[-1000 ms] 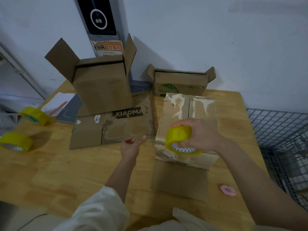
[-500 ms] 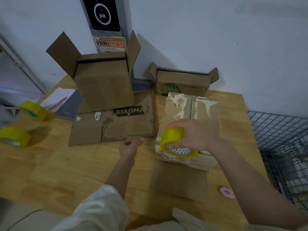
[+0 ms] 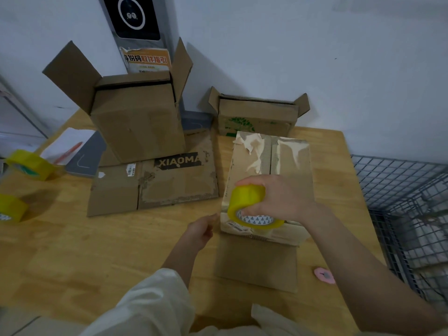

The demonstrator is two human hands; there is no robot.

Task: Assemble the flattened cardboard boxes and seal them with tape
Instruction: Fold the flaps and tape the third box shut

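Your wooden table (image 3: 72,251) sits against a white wall, and the cardboard box (image 3: 269,187) you are sealing stands on it just right of centre, its taped top face towards you with torn paper and old tape at its far end. One loose flap lies flat on the table on the near side of the box. Your right hand (image 3: 283,200) holds a yellow tape roll (image 3: 249,204) over the near end of that box, fingers curled over the roll and into its patterned core. Your left hand (image 3: 201,231) is just beside the box's near left corner, fingers loosely curled together; whether they pinch a tape end cannot be told, since the fingertips are blurred.

To the left of the box a flattened carton printed XIAOMA (image 3: 155,183) lies on the table. A tall open box (image 3: 135,122) stands on its far part, flaps raised. Behind your box, against the wall, is a low open box with a green print (image 3: 257,117). A grey kiosk post with a round screen and an orange label (image 3: 138,27) rises behind the tall box.

Two more yellow tape rolls (image 3: 29,164) sit near the table's left edge, well apart from your hands, with white paper and a red pen (image 3: 69,147) just beyond them. A small pink cutter (image 3: 323,275) lies near your right forearm. A wire mesh basket (image 3: 412,214) stands to the right of the table.
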